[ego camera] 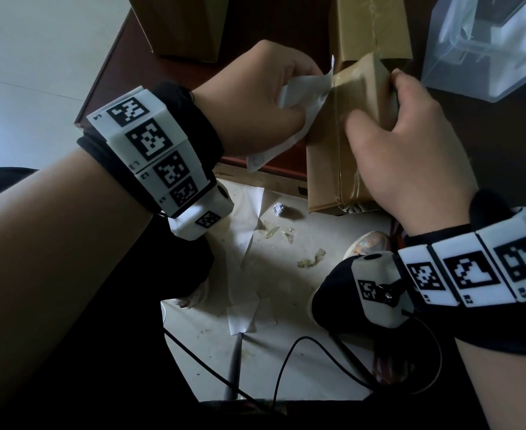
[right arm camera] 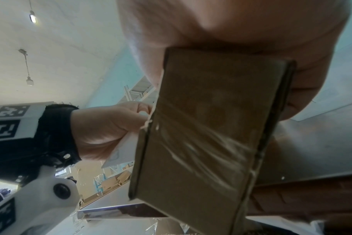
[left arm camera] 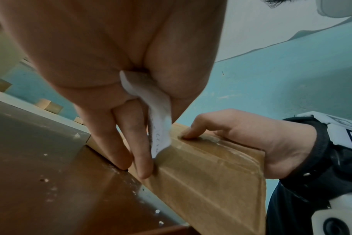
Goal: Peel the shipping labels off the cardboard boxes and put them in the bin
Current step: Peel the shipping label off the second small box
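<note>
A small tape-wrapped cardboard box [ego camera: 327, 156] stands tilted at the near edge of the brown table [ego camera: 113, 76]. My right hand [ego camera: 392, 125] grips it from the right, thumb across its top face and fingers round the far side. A white shipping label [ego camera: 302, 94] hangs mostly peeled from the box's left side, still joined near the upper edge. My left hand [ego camera: 268, 97] pinches this label. In the left wrist view the label [left arm camera: 160, 120] sits between thumb and fingers [left arm camera: 143, 159], beside the box [left arm camera: 211, 182]. The right wrist view shows the box [right arm camera: 201, 135] and the left hand [right arm camera: 106, 128].
Two more cardboard boxes [ego camera: 181, 26] [ego camera: 370, 26] stand at the back of the table. A clear plastic container [ego camera: 485, 48] sits at the far right. Paper sheets [ego camera: 246, 231], a crumpled ball [ego camera: 278, 209] and tape scraps lie on the floor below, with black cables [ego camera: 286, 361].
</note>
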Motion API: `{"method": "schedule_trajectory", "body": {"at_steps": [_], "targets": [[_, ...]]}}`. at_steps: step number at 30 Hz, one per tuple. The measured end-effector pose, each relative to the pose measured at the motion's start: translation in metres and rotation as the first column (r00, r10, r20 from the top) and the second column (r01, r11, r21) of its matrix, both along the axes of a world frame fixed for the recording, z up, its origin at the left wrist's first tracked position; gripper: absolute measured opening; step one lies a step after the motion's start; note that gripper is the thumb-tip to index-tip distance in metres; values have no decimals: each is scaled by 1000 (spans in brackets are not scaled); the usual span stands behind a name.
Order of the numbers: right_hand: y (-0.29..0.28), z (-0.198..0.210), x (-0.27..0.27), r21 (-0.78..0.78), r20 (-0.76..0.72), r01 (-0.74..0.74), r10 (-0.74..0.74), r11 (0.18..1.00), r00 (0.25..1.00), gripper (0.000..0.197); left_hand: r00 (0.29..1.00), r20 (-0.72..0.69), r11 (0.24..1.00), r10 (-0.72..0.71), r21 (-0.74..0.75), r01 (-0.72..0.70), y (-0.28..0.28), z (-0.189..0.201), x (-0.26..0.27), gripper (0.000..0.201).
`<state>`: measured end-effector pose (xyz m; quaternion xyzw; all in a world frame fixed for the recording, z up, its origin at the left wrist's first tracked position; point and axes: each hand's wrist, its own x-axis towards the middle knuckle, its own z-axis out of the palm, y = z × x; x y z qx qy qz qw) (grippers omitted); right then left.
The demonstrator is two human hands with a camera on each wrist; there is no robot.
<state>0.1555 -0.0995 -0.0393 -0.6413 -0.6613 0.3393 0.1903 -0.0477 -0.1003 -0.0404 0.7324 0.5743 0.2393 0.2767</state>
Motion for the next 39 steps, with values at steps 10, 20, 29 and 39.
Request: {"method": "schedule_trajectory", "body": {"at_steps": [10,20,29,39], "targets": [[-1,1,0,0,-6,2,-2,1000,1000,67,1000,-13,1000,-9,22,9,0,-1,0,27],[0,0,-1,-2,-29,-2,2,1000,1000,71,1000,-19,999,-18,28,18,0,-2,0,29],[0,0,-1,-3,-35,12,-12,1000,999,71,1000,-24,998,9,55,-7,-1,-2,0,35],[-1,0,-1,-6,-40,7,-7,1000,999,70,999,-40,997,33,74,-30,-1,-4,-1,37]]}}
